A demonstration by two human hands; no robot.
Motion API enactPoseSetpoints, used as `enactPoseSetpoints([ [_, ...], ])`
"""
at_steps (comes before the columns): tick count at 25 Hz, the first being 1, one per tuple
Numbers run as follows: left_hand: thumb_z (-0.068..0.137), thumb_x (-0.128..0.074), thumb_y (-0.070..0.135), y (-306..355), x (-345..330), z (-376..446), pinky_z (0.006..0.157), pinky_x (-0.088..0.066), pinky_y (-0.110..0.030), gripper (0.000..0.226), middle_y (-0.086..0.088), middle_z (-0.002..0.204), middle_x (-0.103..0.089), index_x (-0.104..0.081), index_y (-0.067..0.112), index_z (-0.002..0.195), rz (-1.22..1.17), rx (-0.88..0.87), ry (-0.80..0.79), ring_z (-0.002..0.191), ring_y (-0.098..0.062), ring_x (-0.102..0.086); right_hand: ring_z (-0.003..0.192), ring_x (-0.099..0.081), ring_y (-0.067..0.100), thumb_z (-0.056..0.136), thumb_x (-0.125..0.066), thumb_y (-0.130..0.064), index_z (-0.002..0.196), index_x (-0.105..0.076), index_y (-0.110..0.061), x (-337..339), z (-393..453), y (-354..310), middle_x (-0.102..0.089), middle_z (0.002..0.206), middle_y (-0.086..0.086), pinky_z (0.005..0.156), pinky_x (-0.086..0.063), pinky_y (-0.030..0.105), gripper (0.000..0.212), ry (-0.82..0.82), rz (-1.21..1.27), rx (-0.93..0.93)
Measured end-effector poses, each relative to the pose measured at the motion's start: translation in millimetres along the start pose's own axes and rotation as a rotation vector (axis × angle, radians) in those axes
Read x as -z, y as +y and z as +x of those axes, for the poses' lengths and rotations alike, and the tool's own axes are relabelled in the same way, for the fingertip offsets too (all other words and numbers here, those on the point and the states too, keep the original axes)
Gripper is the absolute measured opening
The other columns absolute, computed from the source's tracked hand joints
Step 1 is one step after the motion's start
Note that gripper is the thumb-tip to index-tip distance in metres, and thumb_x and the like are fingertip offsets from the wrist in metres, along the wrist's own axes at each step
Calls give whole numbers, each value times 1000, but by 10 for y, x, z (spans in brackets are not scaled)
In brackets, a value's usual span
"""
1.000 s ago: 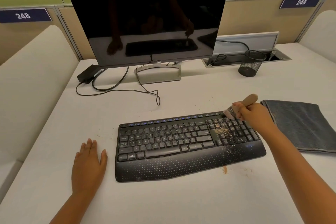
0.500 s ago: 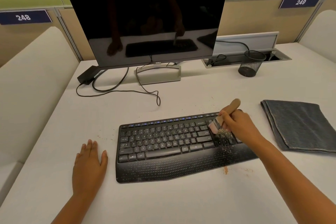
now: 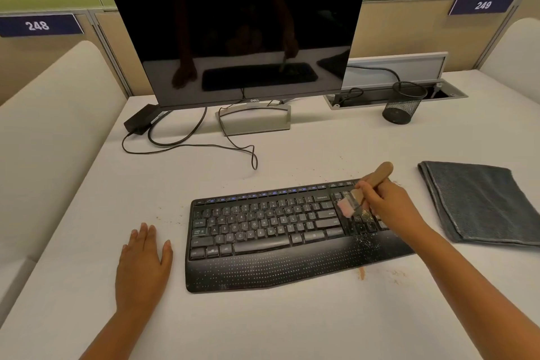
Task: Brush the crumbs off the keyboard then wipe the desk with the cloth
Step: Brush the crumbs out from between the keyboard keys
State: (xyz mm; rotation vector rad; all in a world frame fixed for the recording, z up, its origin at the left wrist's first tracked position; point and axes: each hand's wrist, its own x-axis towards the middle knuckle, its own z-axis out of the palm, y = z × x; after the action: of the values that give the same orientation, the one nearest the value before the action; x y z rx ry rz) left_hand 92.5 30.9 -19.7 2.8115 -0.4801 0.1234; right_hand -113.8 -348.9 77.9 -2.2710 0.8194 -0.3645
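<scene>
**Brushing step underway, cloth untouched**

Progress: first half of the task, not finished. Crumbs point(image 3: 366, 238) sit on the right-hand keys and on the palm rest of the keyboard point(image 3: 263, 231), at about 4 o'clock from its centre. More specks and a small tan smear lie on the worktop point(image 3: 292, 324) just off the keyboard's near right corner, a few also off its left end. The left and middle keys look clean, though fine crumbs would be too small to tell. The wipe is not started: the grey cloth point(image 3: 479, 202) lies folded flat at 3 o'clock of the keyboard, near it but apart, nothing touching it.

Right hand point(image 3: 388, 204): fingers curled round the wooden handle of the brush point(image 3: 363, 194), holding it low near the ferrule. The handle tilts up toward 1 o'clock, bristles point down toward 7 o'clock onto the right key block; contact with the keys looks likely, can't confirm. The crumb patch lies just below the bristles, toward 5 o'clock, partly hidden by the hand.

Left hand point(image 3: 143, 260): flat, palm down on the worktop at 9 o'clock of the keyboard, fingers straight and slightly spread, holding nothing, close beside the keyboard's left edge, not touching it.

Left to do, as I judge it: clear the right keys and palm rest, then cloth over the worktop.
</scene>
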Motion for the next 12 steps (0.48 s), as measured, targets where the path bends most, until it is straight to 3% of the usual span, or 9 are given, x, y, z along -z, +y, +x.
enactPoseSetpoints([
  [6,95,-37,34,-24,-24,-2,112,-17,-42,56,-18,145,-34,-38,-2,137,8,-13,15,137,-31,-27,61,-56,21,99,-38,-32,92,-59,-2,186,77,107,-62,69,11,53,-39,30,37,136,-168,-49],
  [10,95,-40,30,-11,-10,-3,113,-17,-43,54,-17,147,-32,-36,-2,138,-1,-8,14,138,-30,-26,64,-57,15,99,-38,-34,100,-60,-12,30,40,-44,-65,75,6,55,-43,29,31,34,-29,-12],
  [12,95,-34,36,-4,-11,-3,113,-17,-42,57,-17,146,-33,-37,-2,137,2,-8,15,138,-30,-26,62,-56,14,99,-34,-38,102,-58,-13,-19,32,-58,-62,73,1,54,-43,30,35,21,-194,-3],
])
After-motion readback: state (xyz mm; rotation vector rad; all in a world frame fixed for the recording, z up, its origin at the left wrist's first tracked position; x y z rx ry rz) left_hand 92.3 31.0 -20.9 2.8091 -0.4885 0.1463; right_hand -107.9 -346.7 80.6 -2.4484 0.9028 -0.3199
